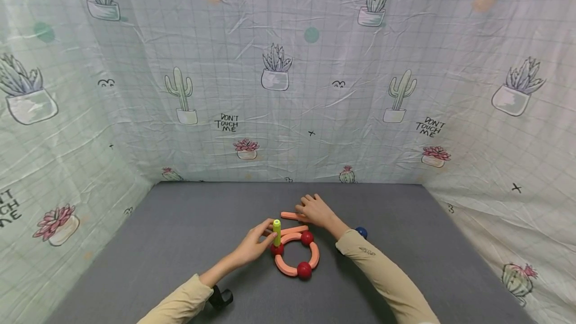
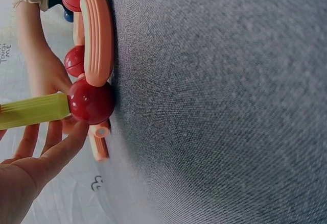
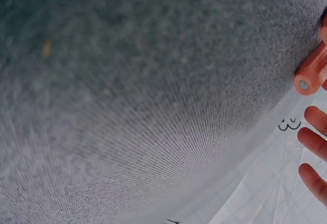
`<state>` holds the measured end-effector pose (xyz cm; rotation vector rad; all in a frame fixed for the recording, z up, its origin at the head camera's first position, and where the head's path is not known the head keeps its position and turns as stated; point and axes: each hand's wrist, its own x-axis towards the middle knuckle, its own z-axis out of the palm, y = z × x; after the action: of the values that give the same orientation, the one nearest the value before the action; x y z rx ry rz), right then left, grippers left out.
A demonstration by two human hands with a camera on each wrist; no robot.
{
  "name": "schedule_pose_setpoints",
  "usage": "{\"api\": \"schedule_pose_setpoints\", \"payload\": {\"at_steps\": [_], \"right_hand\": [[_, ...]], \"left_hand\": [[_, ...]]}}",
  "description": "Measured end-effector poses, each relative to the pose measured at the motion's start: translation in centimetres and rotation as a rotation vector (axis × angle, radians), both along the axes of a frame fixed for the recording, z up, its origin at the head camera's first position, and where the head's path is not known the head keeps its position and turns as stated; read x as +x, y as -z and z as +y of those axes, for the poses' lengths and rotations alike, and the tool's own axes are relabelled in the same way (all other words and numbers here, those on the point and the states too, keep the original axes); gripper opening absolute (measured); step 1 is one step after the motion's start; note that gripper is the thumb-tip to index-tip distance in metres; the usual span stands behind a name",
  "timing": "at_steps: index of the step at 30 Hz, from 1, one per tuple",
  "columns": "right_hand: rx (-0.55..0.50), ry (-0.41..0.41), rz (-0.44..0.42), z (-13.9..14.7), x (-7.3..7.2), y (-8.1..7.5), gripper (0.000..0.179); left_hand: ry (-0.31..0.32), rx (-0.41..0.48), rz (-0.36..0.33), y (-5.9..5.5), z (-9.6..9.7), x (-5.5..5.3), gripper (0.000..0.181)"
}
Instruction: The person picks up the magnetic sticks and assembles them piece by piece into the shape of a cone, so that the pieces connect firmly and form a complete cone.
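Observation:
My left hand (image 1: 253, 243) pinches an upright yellow-green toy stick (image 1: 277, 232), whose lower end meets a red ball (image 2: 92, 101). One fingertip reaches that ball in the left wrist view. The ball belongs to a ring of curved orange sticks (image 1: 315, 254) and red balls (image 1: 304, 270) lying on the table. Behind the ring, my right hand (image 1: 316, 211) pinches the right end of a straight orange stick (image 1: 291, 215), its other fingers spread. A metal disc shows in an orange stick's end (image 3: 303, 84). The right thumb is hidden.
Another straight orange stick (image 1: 294, 230) lies between the ring and my right hand. A blue ball (image 1: 361, 232) sits beside the right forearm, partly hidden by the sleeve. A patterned curtain (image 1: 288, 114) encloses the grey table (image 1: 193, 224) at the back and sides.

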<state>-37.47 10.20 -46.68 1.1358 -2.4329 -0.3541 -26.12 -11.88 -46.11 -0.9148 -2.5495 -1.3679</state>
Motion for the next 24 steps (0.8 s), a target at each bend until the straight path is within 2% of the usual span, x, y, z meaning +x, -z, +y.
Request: {"api": "schedule_pose_setpoints", "payload": {"at_steps": [6, 15, 24], "right_hand": [[0.013, 0.023, -0.064, -0.31, 0.18, 0.03, 0.023], [0.068, 0.046, -0.021, -0.53, 0.26, -0.15, 0.012], [0.078, 0.053, -0.031, -0.32, 0.65, -0.21, 0.018]], "left_hand": [[0.003, -0.003, -0.018, 0.03, 0.1, 0.03, 0.02], [0.008, 0.01, -0.03, -0.22, 0.19, 0.11, 0.02], [0.015, 0.014, -0.058, -0.23, 0.13, 0.33, 0.021]]}}
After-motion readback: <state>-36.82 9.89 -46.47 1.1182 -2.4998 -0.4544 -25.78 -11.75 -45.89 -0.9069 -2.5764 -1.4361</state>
